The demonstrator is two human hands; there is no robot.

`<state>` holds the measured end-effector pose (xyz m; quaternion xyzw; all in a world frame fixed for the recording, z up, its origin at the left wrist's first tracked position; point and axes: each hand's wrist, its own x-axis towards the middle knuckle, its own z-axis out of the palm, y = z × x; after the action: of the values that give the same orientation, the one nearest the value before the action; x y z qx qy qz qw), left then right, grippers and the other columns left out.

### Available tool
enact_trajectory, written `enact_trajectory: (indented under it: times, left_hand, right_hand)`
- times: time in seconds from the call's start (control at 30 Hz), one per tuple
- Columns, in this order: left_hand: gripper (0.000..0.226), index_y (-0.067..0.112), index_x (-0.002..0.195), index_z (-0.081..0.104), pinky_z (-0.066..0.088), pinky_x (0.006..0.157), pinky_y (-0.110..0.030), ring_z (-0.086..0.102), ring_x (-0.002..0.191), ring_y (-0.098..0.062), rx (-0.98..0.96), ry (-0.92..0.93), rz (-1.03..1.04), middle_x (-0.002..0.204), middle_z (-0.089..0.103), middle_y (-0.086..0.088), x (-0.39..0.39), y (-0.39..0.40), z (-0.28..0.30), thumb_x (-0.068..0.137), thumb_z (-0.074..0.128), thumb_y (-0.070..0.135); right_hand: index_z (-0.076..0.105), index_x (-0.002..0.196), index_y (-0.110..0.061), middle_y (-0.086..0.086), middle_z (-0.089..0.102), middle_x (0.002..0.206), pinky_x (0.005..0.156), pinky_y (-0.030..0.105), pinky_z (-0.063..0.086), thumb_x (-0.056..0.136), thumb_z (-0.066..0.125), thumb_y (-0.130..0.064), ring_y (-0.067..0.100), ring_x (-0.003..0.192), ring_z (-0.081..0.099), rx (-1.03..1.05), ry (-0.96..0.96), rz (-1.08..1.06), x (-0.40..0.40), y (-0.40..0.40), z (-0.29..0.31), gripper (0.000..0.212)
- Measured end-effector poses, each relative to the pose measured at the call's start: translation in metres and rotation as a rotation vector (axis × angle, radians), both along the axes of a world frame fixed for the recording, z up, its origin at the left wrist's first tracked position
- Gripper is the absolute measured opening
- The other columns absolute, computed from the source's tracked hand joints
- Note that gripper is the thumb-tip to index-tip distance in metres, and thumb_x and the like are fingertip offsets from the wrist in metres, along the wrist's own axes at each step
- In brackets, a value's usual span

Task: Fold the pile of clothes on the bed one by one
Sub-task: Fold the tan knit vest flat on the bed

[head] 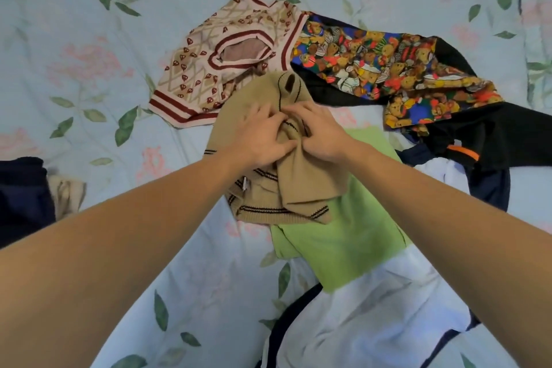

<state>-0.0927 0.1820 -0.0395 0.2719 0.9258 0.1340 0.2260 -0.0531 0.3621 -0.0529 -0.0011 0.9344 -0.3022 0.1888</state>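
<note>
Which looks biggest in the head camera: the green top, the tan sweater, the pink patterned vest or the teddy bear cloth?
1. Green top, though it lies nearest the camera.
2. Tan sweater, pink patterned vest and teddy bear cloth look too alike to rank; all are crumpled or partly covered.

Both bare forearms reach forward from the lower corners and converge over the tan knit sweater (301,185). The left hand (263,140) lies palm down on it, fingers spread and bent, thumb tucked toward the other hand. The right hand (321,136) sits just beside it, touching, its fingers curled and pinching a fold of the knit.
</note>
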Motion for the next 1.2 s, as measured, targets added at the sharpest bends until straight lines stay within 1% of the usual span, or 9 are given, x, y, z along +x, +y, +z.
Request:
enact_trajectory:
  times: [0.17, 0.27, 0.4, 0.53, 0.63, 0.8, 1.0, 1.1, 1.2]
  left_hand:
    - [0.058, 0.027, 0.128, 0.055, 0.036, 0.099, -0.047, 0.041, 0.123, -0.026, 0.012, 0.019, 0.053, 0.125, 0.058, -0.001, 0.019, -0.005, -0.006, 0.087, 0.057, 0.068]
    - [0.042, 0.021, 0.116, 0.055, 0.035, 0.094, -0.042, 0.044, 0.116, -0.025, -0.051, 0.043, 0.039, 0.110, 0.059, -0.002, 0.029, -0.011, -0.003, 0.090, 0.067, 0.052]
    - [0.011, 0.026, 0.093, 0.061, 0.041, 0.091, -0.040, 0.058, 0.107, -0.026, -0.011, -0.055, 0.085, 0.095, 0.066, 0.001, 0.024, -0.023, 0.004, 0.094, 0.067, 0.035]
    - [0.018, 0.025, 0.087, 0.063, 0.041, 0.073, -0.025, 0.062, 0.091, -0.018, 0.294, -0.282, 0.218, 0.085, 0.062, 0.008, 0.009, -0.049, 0.038, 0.086, 0.082, 0.025]
    - [0.013, 0.018, 0.093, 0.064, 0.044, 0.077, -0.031, 0.056, 0.087, -0.014, 0.466, -0.230, 0.310, 0.091, 0.063, 0.003, -0.002, -0.073, 0.076, 0.089, 0.077, 0.020]
    - [0.025, 0.027, 0.091, 0.059, 0.044, 0.079, -0.029, 0.053, 0.081, -0.004, 0.628, -0.210, 0.315, 0.089, 0.060, 0.010, -0.009, -0.087, 0.114, 0.095, 0.064, 0.003]
    - [0.035, 0.024, 0.091, 0.058, 0.042, 0.076, -0.033, 0.053, 0.084, -0.011, 0.650, -0.302, 0.282, 0.088, 0.060, 0.007, -0.004, -0.090, 0.122, 0.094, 0.045, -0.008]
    - [0.032, 0.021, 0.081, 0.054, 0.041, 0.069, -0.024, 0.050, 0.073, -0.002, 0.696, -0.362, 0.365, 0.081, 0.054, 0.006, 0.003, -0.094, 0.134, 0.089, 0.039, -0.007]
    - [0.012, 0.017, 0.073, 0.051, 0.039, 0.064, -0.018, 0.048, 0.067, 0.000, 0.791, -0.394, 0.396, 0.077, 0.051, 0.003, 0.005, -0.100, 0.149, 0.080, 0.045, 0.009]
  right_hand:
    - [0.068, 0.113, -0.021, 0.011, 0.060, 0.113, 0.090, 0.041, 0.050, 0.090, 0.066, -0.032, 0.033, 0.107, 0.058, 0.144, -0.060, 0.047, -0.002, 0.004, 0.005, 0.026]
    - [0.067, 0.098, -0.019, 0.008, 0.068, 0.100, 0.078, 0.040, 0.054, 0.087, 0.071, -0.023, 0.032, 0.095, 0.064, 0.276, -0.059, 0.040, 0.007, 0.005, 0.015, 0.012]
    - [0.060, 0.086, -0.018, 0.003, 0.062, 0.088, 0.066, 0.033, 0.040, 0.081, 0.070, -0.011, 0.030, 0.086, 0.061, 0.266, 0.015, -0.055, 0.023, 0.024, 0.034, 0.014]
    - [0.049, 0.071, -0.013, 0.002, 0.049, 0.084, 0.062, 0.038, 0.040, 0.084, 0.085, -0.030, 0.024, 0.073, 0.051, 0.185, 0.112, -0.148, 0.042, 0.050, 0.069, 0.041]
    - [0.044, 0.064, -0.014, 0.010, 0.053, 0.078, 0.067, 0.043, 0.046, 0.090, 0.072, -0.008, 0.029, 0.073, 0.052, 0.253, 0.187, -0.264, 0.053, 0.069, 0.095, 0.038]
    - [0.060, 0.093, -0.017, 0.003, 0.059, 0.096, 0.078, 0.041, 0.049, 0.086, 0.070, -0.009, 0.025, 0.092, 0.057, 0.160, 0.163, -0.217, 0.060, 0.046, 0.113, 0.015]
    - [0.039, 0.155, -0.019, 0.001, 0.039, 0.158, 0.119, 0.041, 0.026, 0.077, 0.082, -0.024, 0.025, 0.143, 0.030, 0.082, 0.178, 0.024, 0.036, -0.037, 0.096, 0.089]
    - [0.030, 0.158, -0.016, 0.008, 0.042, 0.155, 0.117, 0.047, 0.031, 0.072, 0.087, -0.032, 0.030, 0.141, 0.034, 0.144, 0.159, 0.059, 0.025, -0.052, 0.089, 0.104]
    - [0.029, 0.145, -0.019, 0.011, 0.060, 0.120, 0.102, 0.044, 0.038, 0.070, 0.092, -0.031, 0.029, 0.114, 0.052, 0.124, 0.156, 0.041, 0.024, -0.065, 0.092, 0.098]
